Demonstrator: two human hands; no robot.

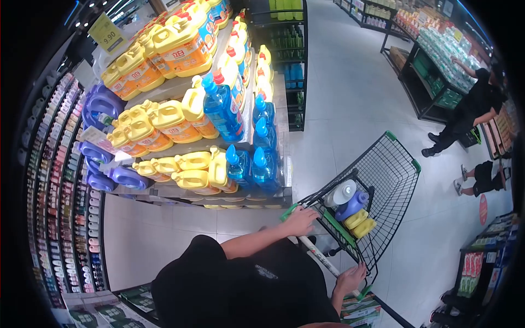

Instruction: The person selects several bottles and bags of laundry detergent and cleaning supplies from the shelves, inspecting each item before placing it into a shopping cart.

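Note:
A black wire shopping cart (pixel 391 188) with green corner pieces stands in front of me. My left hand (pixel 301 221) is closed around the left end of its pale handle (pixel 322 258). Near the handle's right end, my right hand (pixel 351 279) is closed on it as well. In the basket part nearest me sit a white round-topped container (pixel 342 192), a purple jug (pixel 353 205) and yellow bottles (pixel 361 223). The undersides of both hands are hidden.
To my left, a stacked display holds yellow jugs (pixel 178 46), blue pump bottles (pixel 223 112) and purple jugs (pixel 101 106). A person in black (pixel 476 104) reaches toward a bottle display (pixel 445 57) at the right. Another person's legs (pixel 476 180) show below. Tall shelves (pixel 60 180) line the far left.

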